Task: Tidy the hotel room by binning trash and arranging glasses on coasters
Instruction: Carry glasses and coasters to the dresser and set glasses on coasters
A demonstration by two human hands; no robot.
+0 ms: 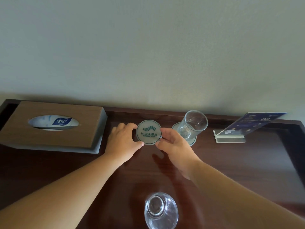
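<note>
Between the two hands, toward the far middle of the desk [231, 162]: a round pale coaster [149, 132] with a green rim line, a green wave logo, a row of green Chinese characters and, beneath them, a finer line of print too small to read. Flat on the wood or slightly raised, impossible to tell. Pinched at its left edge by the left hand [123, 141], thumb at the near side of the rim, the other fingers curled close together round the far side. Pinched at its right edge by the right hand [175, 147], thumb and forefinger on the rim, the remaining fingers loosely bent behind. Just right of that hand, a second coaster [193, 141] of the same kind, with a clear glass [194, 125] standing on it, mouth up. Near the front edge, well apart from both coasters, another clear glass [160, 210] straight on the dark glossy wood; mouth up or down, hard to say. Far left, a brown wood-grain tissue box [54, 124], with a blue-and-white tissue pack and its logo showing through the oval slot, lettering unreadable. Far right, a slanted clear acrylic sign holder [244, 128] with a dark blue card, "99" legible, the rest too fine. Behind everything, a plain pale wall [148, 47].
</note>
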